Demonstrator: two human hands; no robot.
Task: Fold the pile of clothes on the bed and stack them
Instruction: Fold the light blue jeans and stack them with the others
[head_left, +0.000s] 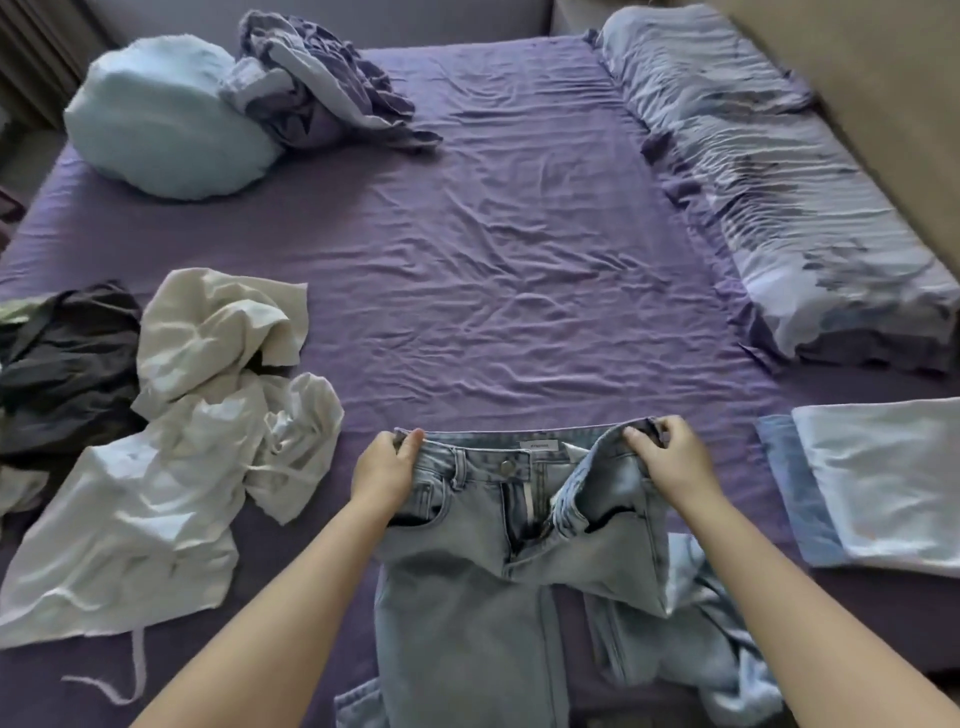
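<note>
We hold the light blue jeans (467, 571) at the near edge of the bed (493, 234), front side up, fly open and button undone. Our left hand (382, 475) pinches the left end of the waistband, fingers (410, 441) closed over the denim; our right hand (670, 462) grips the right end the same way, thumb on top and fingers curled around the band. The legs run back toward us, and the right one lies bunched and twisted near our right forearm.

To do this step well, we judge that we should pull the waistband taut, shake or smooth the legs flat, then bring one leg over the other so the seams line up before folding lengthwise. The crumpled right leg probably needs straightening first, or the fold will come out lumpy.

Just to the right lies the folded stack (872, 483), a white piece on top of a blue one, where the jeans likely go. To the left sits the unfolded pile: white garments (197, 415) and a dark garment (62, 364), close enough that a swung leg could catch them. The middle of the bed gives us room. Farther off are a pale blue pillow (166, 119), a crumpled purple cloth (322, 88) and a long patterned pillow (769, 171) along the right.
</note>
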